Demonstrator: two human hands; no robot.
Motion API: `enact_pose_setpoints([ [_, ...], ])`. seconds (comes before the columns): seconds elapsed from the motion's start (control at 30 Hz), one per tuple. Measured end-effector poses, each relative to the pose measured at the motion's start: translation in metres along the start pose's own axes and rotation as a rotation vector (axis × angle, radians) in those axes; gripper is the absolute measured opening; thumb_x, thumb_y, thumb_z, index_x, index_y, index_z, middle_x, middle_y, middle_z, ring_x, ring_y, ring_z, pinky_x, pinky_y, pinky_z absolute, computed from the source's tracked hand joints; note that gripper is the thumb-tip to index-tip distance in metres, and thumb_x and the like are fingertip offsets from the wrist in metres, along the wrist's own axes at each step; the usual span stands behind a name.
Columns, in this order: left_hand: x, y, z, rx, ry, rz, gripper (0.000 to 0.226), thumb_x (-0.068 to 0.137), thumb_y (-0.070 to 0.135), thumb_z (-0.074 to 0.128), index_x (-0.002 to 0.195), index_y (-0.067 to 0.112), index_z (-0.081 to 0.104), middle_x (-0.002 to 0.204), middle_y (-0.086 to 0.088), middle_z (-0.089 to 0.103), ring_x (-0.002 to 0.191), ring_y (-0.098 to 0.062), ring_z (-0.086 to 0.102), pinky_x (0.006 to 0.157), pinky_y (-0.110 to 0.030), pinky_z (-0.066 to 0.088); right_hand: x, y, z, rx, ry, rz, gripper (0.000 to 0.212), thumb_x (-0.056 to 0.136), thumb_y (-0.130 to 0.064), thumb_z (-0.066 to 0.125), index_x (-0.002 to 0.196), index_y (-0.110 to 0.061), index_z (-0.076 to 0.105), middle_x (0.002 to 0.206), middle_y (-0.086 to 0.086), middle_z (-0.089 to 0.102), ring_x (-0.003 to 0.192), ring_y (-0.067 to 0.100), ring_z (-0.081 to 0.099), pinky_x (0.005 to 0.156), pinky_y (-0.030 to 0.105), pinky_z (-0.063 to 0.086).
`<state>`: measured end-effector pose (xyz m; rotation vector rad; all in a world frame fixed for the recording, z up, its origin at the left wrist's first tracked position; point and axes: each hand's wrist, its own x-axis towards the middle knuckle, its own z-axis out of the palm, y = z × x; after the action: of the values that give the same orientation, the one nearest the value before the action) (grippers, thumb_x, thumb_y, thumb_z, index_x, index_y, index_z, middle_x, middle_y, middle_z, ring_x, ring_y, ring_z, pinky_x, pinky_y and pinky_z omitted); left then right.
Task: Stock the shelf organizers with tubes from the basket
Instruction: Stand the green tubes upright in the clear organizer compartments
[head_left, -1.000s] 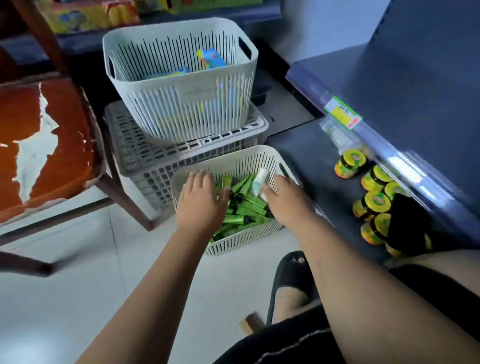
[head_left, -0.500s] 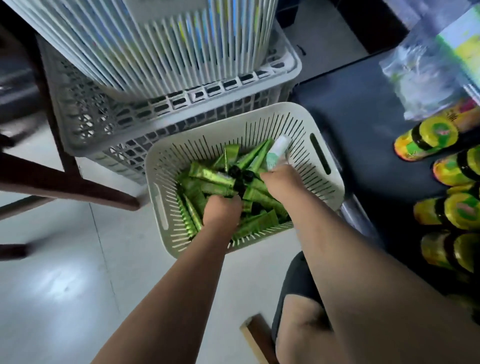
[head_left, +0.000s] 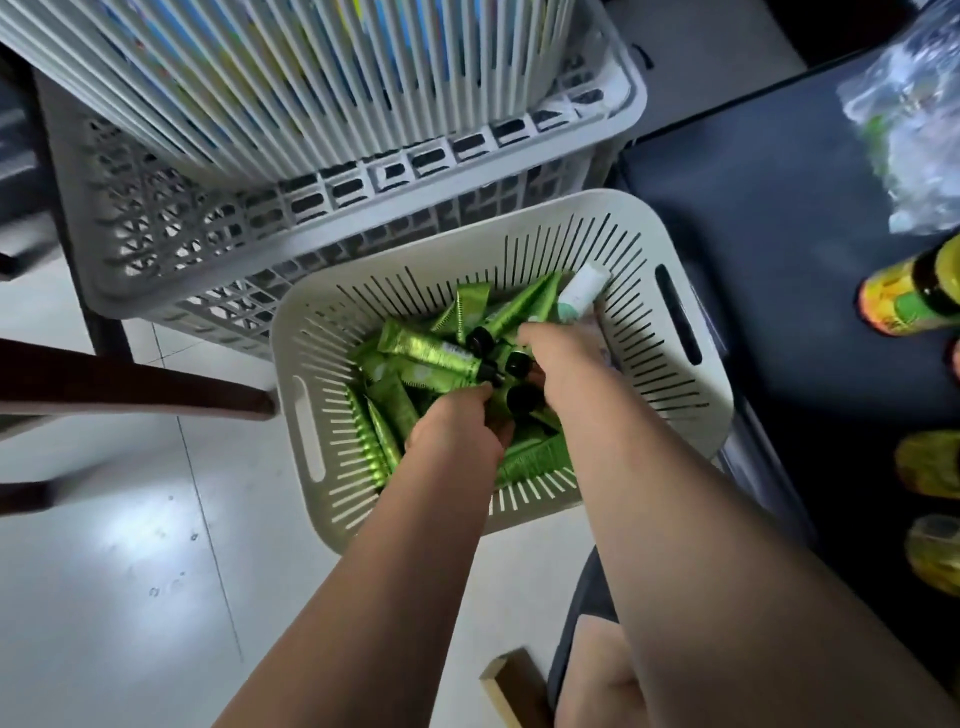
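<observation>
**Both hands down in the tube basket**

A cream plastic basket with slotted walls (head_left: 670, 400) sits on the pale tiled floor (head_left: 130, 571), just beside the edge of a dark low shelf (head_left: 753, 208); inside it lies a loose heap of glossy green tubes with black caps (head_left: 426, 353), pointing every way. The left hand (head_left: 457, 436) is sunk into the near side of the heap, fingers curled down among the tubes; the back of the hand hides whether they grip one, so I cannot tell. The right hand (head_left: 566, 364) reaches in from the shelf side, curled round the lower end of a white tube with a pale green band (head_left: 582, 291), which sticks up toward the basket's far corner. Behind the basket, a grey lattice crate (head_left: 156, 234) carries a white slatted bin (head_left: 363, 78); blurred yellow-and-green jars (head_left: 904, 306) and a crumpled clear plastic bag (head_left: 914, 114) lie on the shelf.
</observation>
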<state>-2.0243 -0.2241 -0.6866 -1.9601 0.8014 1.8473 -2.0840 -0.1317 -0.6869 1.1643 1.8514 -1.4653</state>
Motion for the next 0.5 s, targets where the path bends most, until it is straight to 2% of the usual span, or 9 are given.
enact_pose_setpoints([
  [0.1,-0.027,0.002,-0.017,0.042,-0.163,-0.026,0.018,0.096,0.007,0.067,0.084,0.001,0.056,0.081,-0.015,0.061,0.079,-0.028,0.062,0.087,-0.043,0.056,-0.009,0.000,-0.018,0.112,-0.264,0.112,0.024,0.082,-0.002,0.076,0.097,-0.009,0.059,0.110,0.010,0.070,0.095,0.025,0.071,0.081,0.036,0.061],
  [0.13,-0.034,-0.001,-0.026,0.105,-0.187,-0.016,0.018,0.095,0.006,0.068,0.083,0.001,0.056,0.080,-0.014,0.061,0.080,-0.027,0.063,0.088,-0.043,0.056,-0.013,0.000,-0.025,0.112,-0.316,0.109,0.026,0.082,-0.002,0.078,0.099,-0.010,0.061,0.113,0.011,0.070,0.097,0.024,0.071,0.082,0.035,0.061],
  [0.2,-0.045,-0.001,-0.040,0.182,-0.236,0.031,0.014,0.092,0.004,0.071,0.083,0.000,0.060,0.078,-0.011,0.062,0.080,-0.024,0.064,0.087,-0.045,0.059,-0.023,0.000,-0.034,0.036,-0.339,0.070,0.040,0.073,-0.006,0.086,0.104,-0.009,0.062,0.113,0.010,0.069,0.101,0.025,0.069,0.091,0.041,0.059],
  [0.27,-0.057,0.002,-0.051,0.242,-0.285,0.173,0.006,0.090,0.001,0.070,0.091,0.000,0.065,0.082,-0.012,0.065,0.076,-0.023,0.066,0.077,-0.046,0.061,-0.035,-0.004,-0.040,-0.007,-0.334,0.000,0.058,0.058,-0.011,0.095,0.107,-0.016,0.065,0.115,0.008,0.069,0.103,0.027,0.068,0.096,0.047,0.056],
  [0.33,-0.065,0.006,-0.057,0.319,-0.353,0.414,0.009,0.089,-0.002,0.069,0.096,0.003,0.067,0.095,-0.016,0.066,0.080,-0.024,0.067,0.080,-0.049,0.062,-0.050,-0.009,-0.048,0.007,-0.295,-0.108,0.081,0.043,-0.018,0.099,0.116,-0.020,0.066,0.122,0.005,0.068,0.108,0.026,0.067,0.101,0.044,0.052],
  [0.37,-0.071,0.008,-0.060,0.345,-0.383,0.529,0.013,0.088,-0.004,0.068,0.099,0.002,0.067,0.099,-0.019,0.065,0.081,-0.024,0.068,0.076,-0.047,0.063,-0.061,-0.014,-0.052,-0.002,-0.281,-0.163,0.089,0.038,-0.021,0.099,0.120,-0.020,0.065,0.121,0.002,0.068,0.108,0.025,0.067,0.101,0.043,0.052],
  [0.43,-0.095,0.013,-0.064,0.305,-0.440,0.608,0.025,0.089,-0.004,0.067,0.114,0.001,0.065,0.103,-0.023,0.069,0.079,-0.025,0.071,0.060,-0.036,0.060,-0.090,-0.028,-0.064,-0.039,-0.251,-0.276,0.081,0.048,-0.020,0.098,0.122,-0.020,0.065,0.113,-0.006,0.067,0.102,0.019,0.067,0.095,0.038,0.054],
  [0.5,-0.116,0.016,-0.067,0.291,-0.550,0.672,0.031,0.092,-0.003,0.061,0.123,0.002,0.063,0.107,-0.023,0.071,0.082,-0.028,0.071,0.059,-0.034,0.058,-0.116,-0.039,-0.076,-0.053,-0.227,-0.398,0.057,0.064,-0.013,0.094,0.114,-0.024,0.068,0.094,-0.012,0.064,0.086,0.010,0.065,0.079,0.027,0.054],
])
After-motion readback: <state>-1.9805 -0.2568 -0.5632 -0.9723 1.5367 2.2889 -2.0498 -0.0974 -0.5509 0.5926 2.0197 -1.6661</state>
